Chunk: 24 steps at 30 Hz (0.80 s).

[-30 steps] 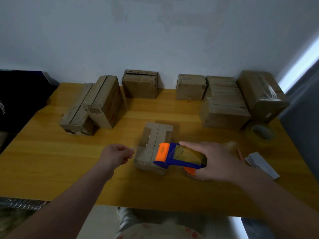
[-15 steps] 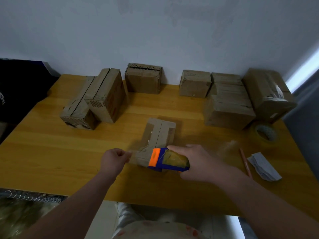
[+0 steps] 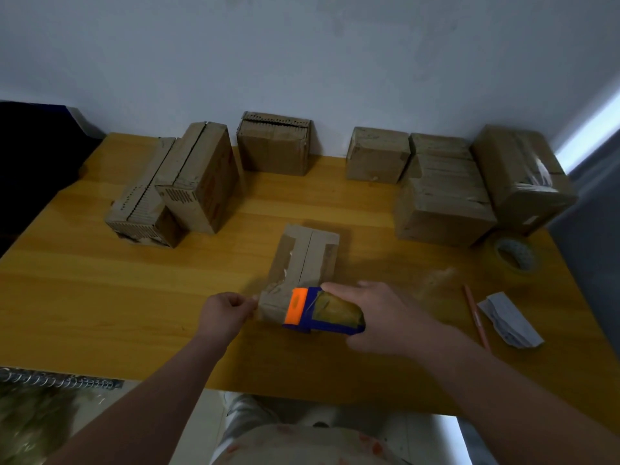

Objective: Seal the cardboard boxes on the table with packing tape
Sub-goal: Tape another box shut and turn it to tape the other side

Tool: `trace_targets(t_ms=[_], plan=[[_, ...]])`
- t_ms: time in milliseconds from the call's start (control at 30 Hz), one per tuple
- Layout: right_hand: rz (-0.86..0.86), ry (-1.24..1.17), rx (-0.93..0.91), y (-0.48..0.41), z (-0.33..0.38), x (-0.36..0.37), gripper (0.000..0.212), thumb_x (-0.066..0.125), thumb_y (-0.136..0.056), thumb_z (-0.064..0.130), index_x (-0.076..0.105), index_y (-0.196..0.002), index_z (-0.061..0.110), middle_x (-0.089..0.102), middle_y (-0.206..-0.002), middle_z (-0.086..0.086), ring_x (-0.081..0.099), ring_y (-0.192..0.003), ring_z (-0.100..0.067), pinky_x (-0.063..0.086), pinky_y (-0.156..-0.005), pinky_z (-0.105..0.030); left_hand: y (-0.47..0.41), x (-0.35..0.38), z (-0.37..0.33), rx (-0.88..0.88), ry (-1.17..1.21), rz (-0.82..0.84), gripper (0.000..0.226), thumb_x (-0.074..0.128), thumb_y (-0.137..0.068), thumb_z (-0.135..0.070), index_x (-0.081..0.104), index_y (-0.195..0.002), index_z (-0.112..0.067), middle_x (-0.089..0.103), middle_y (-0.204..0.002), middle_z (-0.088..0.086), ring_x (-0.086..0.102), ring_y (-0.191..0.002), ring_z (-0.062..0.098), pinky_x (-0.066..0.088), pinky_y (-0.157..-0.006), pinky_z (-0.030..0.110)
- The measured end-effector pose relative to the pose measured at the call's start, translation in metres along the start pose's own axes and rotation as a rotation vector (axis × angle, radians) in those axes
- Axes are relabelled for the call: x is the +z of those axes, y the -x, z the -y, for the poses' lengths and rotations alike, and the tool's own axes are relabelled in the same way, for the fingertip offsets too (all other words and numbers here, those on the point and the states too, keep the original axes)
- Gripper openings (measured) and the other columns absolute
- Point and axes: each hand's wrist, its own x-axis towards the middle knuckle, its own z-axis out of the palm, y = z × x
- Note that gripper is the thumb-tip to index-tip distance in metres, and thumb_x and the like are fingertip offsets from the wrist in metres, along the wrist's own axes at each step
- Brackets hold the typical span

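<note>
Dispenser (image 3: 322, 313) in right hand (image 3: 385, 317) against box (image 3: 302, 260); left hand (image 3: 228, 313) pinches tape (image 3: 256, 299).

Matt cardboard boxes (image 3: 303, 263) on a smooth, glossy wooden table (image 3: 100, 297).

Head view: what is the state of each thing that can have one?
small box: flaps closed.
tape dispenser: gripped, at the small box's near end.
right hand: grips the tape dispenser.
left hand: fingers curled beside the small box; hold unclear.
tape roll: lying flat, untouched.
</note>
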Motion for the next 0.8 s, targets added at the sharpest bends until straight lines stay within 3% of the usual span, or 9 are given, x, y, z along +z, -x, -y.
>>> trace_targets(t_ms=[133, 267, 400, 533, 600, 667, 733, 767, 800], plan=[[0.004, 0.001, 0.007, -0.001, -0.004, 0.004, 0.091, 0.069, -0.081, 0.035, 0.010, -0.148, 0.051, 0.038, -0.143, -0.006, 0.044, -0.123, -0.022, 0.043, -0.091, -0.031, -0.004, 0.000, 0.003, 0.031, -0.052, 0.039, 0.034, 0.063, -0.092, -0.027, 0.066, -0.065, -0.006, 0.065, -0.077, 0.028, 0.050, -0.059, 0.026, 0.040, -0.058, 0.036], [0.005, 0.006, 0.000, 0.000, -0.004, 0.003, 0.090, 0.069, -0.081, 0.034, 0.010, -0.148, 0.051, 0.039, -0.143, -0.005, 0.042, -0.126, -0.022, 0.039, -0.090, -0.031, -0.007, 0.002, 0.000, 0.050, -0.184, 0.096, 0.032, 0.055, -0.098, -0.026, 0.061, -0.070, -0.011, 0.062, -0.073, 0.018, 0.047, -0.057, 0.022, 0.036, -0.057, 0.031], [-0.024, -0.004, -0.007, -0.001, -0.005, 0.004, 0.090, 0.069, -0.080, 0.034, 0.013, -0.148, 0.051, 0.044, -0.134, -0.001, 0.048, -0.112, -0.016, 0.040, -0.080, -0.024, -0.003, -0.001, -0.003, 0.041, -0.390, 0.118, 0.020, 0.050, -0.100, -0.028, 0.059, -0.108, -0.013, 0.062, -0.099, 0.010, 0.055, -0.076, 0.025, 0.041, -0.063, 0.030], [-0.026, -0.053, 0.002, -0.001, -0.004, 0.005, 0.091, 0.070, -0.078, 0.031, 0.015, -0.147, 0.052, 0.043, -0.128, 0.005, 0.048, -0.104, -0.012, 0.044, -0.075, -0.024, 0.014, 0.003, -0.012, 0.118, -0.090, 0.003, 0.034, 0.044, -0.097, -0.004, 0.059, -0.127, -0.009, 0.063, -0.125, 0.011, 0.061, -0.101, 0.024, 0.049, -0.084, 0.036], [-0.032, -0.048, -0.001, -0.001, -0.005, 0.005, 0.091, 0.070, -0.077, 0.031, 0.016, -0.147, 0.052, 0.044, -0.124, 0.006, 0.047, -0.101, -0.011, 0.043, -0.073, -0.023, 0.025, 0.007, -0.017, 0.073, 0.033, 0.111, 0.047, 0.044, -0.095, 0.000, 0.045, -0.141, -0.010, 0.052, -0.139, 0.009, 0.051, -0.123, 0.024, 0.044, -0.098, 0.036], [-0.036, -0.040, -0.006, -0.001, -0.005, 0.006, 0.091, 0.070, -0.077, 0.031, 0.016, -0.147, 0.050, 0.045, -0.120, 0.006, 0.047, -0.100, -0.010, 0.042, -0.074, -0.023, 0.031, 0.007, -0.018, 0.042, 0.062, 0.234, 0.061, 0.049, -0.097, -0.009, 0.022, -0.152, -0.014, 0.043, -0.147, 0.008, 0.044, -0.131, 0.025, 0.041, -0.101, 0.038], [-0.037, -0.048, -0.008, -0.001, -0.005, 0.007, 0.090, 0.070, -0.077, 0.031, 0.016, -0.148, 0.050, 0.045, -0.122, 0.005, 0.047, -0.100, -0.010, 0.042, -0.075, -0.023, 0.034, 0.004, -0.022, 0.117, -0.139, 0.295, 0.077, 0.055, -0.097, -0.025, 0.004, -0.154, -0.018, 0.042, -0.148, 0.006, 0.052, -0.123, 0.023, 0.045, -0.091, 0.035], [-0.039, -0.054, -0.010, -0.001, -0.005, 0.007, 0.090, 0.070, -0.078, 0.031, 0.016, -0.148, 0.050, 0.045, -0.124, 0.004, 0.046, -0.100, -0.010, 0.042, -0.076, -0.023, 0.034, 0.005, -0.023, 0.215, -0.350, 0.285, 0.081, 0.056, -0.096, -0.025, 0.000, -0.154, -0.018, 0.038, -0.150, 0.008, 0.052, -0.122, 0.023, 0.044, -0.091, 0.034], [-0.043, -0.060, -0.010, -0.001, -0.006, 0.008, 0.091, 0.070, -0.078, 0.031, 0.016, -0.148, 0.050, 0.045, -0.127, 0.003, 0.046, -0.101, -0.011, 0.042, -0.077, -0.024, 0.033, 0.007, -0.025, 0.331, -0.573, 0.253, 0.084, 0.056, -0.095, -0.022, -0.003, -0.153, -0.018, 0.026, -0.156, 0.008, 0.041, -0.133, 0.023, 0.039, -0.101, 0.033]])
